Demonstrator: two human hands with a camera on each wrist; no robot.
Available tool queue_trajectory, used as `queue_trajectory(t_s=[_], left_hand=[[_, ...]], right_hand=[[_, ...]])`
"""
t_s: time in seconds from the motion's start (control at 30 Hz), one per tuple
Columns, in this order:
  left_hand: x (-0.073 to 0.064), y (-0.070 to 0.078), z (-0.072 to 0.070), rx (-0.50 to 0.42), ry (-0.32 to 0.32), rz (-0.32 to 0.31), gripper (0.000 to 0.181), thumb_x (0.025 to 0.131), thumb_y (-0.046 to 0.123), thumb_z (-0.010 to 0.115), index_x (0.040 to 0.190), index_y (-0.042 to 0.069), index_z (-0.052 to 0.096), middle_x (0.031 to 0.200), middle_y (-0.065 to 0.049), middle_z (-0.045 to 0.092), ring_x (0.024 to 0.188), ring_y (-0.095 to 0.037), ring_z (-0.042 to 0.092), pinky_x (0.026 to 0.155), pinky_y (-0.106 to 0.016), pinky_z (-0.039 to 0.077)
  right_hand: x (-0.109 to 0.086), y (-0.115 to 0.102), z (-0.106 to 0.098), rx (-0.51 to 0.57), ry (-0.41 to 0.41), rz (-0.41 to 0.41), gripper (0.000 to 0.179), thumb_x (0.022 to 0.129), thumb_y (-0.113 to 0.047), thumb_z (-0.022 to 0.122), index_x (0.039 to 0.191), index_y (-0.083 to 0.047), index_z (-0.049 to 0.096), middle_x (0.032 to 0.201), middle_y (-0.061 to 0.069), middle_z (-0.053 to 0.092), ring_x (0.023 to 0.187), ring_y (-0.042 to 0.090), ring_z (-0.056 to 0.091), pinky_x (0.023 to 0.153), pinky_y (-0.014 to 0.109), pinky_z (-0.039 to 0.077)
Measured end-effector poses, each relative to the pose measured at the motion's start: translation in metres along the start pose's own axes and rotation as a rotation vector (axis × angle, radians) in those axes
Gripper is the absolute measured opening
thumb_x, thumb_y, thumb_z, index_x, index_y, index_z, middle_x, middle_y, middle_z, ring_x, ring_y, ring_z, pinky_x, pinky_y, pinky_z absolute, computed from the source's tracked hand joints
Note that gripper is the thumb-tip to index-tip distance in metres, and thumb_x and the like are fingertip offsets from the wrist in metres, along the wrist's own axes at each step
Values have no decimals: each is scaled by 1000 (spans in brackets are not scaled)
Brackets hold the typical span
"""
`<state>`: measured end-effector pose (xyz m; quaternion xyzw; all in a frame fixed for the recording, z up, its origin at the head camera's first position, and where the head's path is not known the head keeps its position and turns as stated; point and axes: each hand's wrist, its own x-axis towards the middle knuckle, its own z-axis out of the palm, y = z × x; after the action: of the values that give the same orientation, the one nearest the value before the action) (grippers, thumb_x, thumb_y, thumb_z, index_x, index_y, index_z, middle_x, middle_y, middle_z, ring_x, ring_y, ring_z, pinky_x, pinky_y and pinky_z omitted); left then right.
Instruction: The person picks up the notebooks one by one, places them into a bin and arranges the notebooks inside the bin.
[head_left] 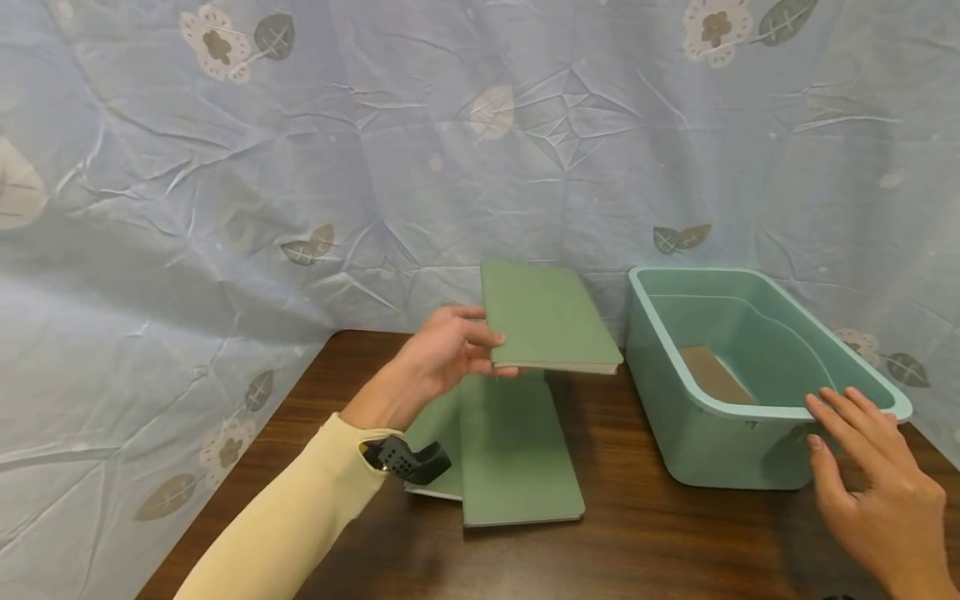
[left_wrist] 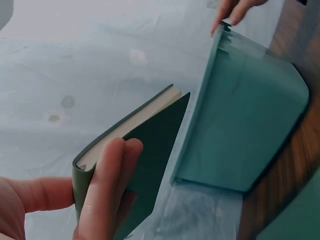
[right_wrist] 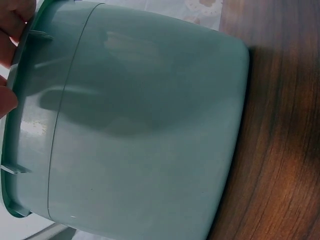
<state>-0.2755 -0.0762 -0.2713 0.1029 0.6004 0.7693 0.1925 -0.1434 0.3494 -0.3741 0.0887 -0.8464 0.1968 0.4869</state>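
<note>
My left hand [head_left: 438, 350] holds a green notebook [head_left: 551, 312] by its spine edge, thumb on one cover and fingers on the other. It hangs above the table, left of the green plastic bin [head_left: 742, 450]. In the left wrist view, the pages of this notebook [left_wrist: 132, 117] show between its dark covers. Below the hand, more green notebooks [head_left: 517, 467] lie overlapping on the table. My right hand [head_left: 877, 479] rests its fairly straight fingers on the bin's near right rim, with the thumb by the outer wall. The right wrist view shows this wall [right_wrist: 140, 120] close up.
Inside the bin lies a flat brown piece [head_left: 716, 375], its kind unclear. The dark wooden table [head_left: 622, 542] carries everything. Behind it and at the left hangs a wrinkled, flower-print cloth [head_left: 450, 167]. A black strap device [head_left: 408, 458] sits on the left wrist.
</note>
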Motion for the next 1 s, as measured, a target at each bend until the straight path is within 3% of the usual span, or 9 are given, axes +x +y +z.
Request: queue_trajectory(t_s=[0.2,0.27,0.37,0.43,0.53,0.77,0.83,1.0], left_hand=[[2,9,11,-78,64,-16,82,86,-15,54,156,4,16,145,-25,45,88,-27,71,88,-50,58],[4,12,15,-104,75,-22,86,86,-16,53,158,7,11,150,-25,39,91,-28,69,88,-50,58],[6,16,20,-135,90,-27,89,85,-17,53,159,10,11,157,-24,26,111,-38,61,87,-51,58],[8,20,24,-154,97,-30,90,85,-18,53,159,13,12,162,-21,18,131,-41,47,88,-51,58],[11,25,30,-185,99,-28,91,85,-19,52,160,17,13,164,-17,10,142,-44,33,88,-52,57],[15,34,39,-232,78,16,85,86,-20,49,158,14,20,156,-19,32,110,-37,61,85,-52,59],[15,35,40,-235,73,25,80,87,-20,49,156,14,26,152,-19,38,115,-38,61,84,-51,59],[18,37,44,-245,88,23,83,86,-20,50,156,15,26,154,-19,36,129,-41,53,85,-50,59]], right_hand=[[1,-2,1,-4,0,12,43,92,-17,62,135,-19,62,143,4,57,143,11,40,122,24,22],[1,-2,0,-6,-3,12,43,92,-17,62,135,-18,63,142,5,58,143,12,41,122,24,22],[1,-2,0,-10,-4,11,43,92,-18,61,135,-18,62,143,4,57,143,12,41,122,24,22],[0,-2,-1,-12,-4,8,42,93,-19,61,135,-18,62,143,5,58,143,13,41,122,25,22],[0,-2,-1,-16,-18,12,42,94,-21,59,135,-17,62,143,4,57,144,13,40,123,25,21],[0,-2,-1,0,-14,-8,42,93,-22,58,134,-15,63,142,5,58,143,15,41,123,25,21],[0,-2,-1,2,-16,-6,42,93,-22,58,133,-15,64,142,5,58,143,15,41,123,25,21],[-1,-1,-1,4,-16,2,41,93,-22,58,133,-15,64,142,4,58,143,14,41,123,25,21]])
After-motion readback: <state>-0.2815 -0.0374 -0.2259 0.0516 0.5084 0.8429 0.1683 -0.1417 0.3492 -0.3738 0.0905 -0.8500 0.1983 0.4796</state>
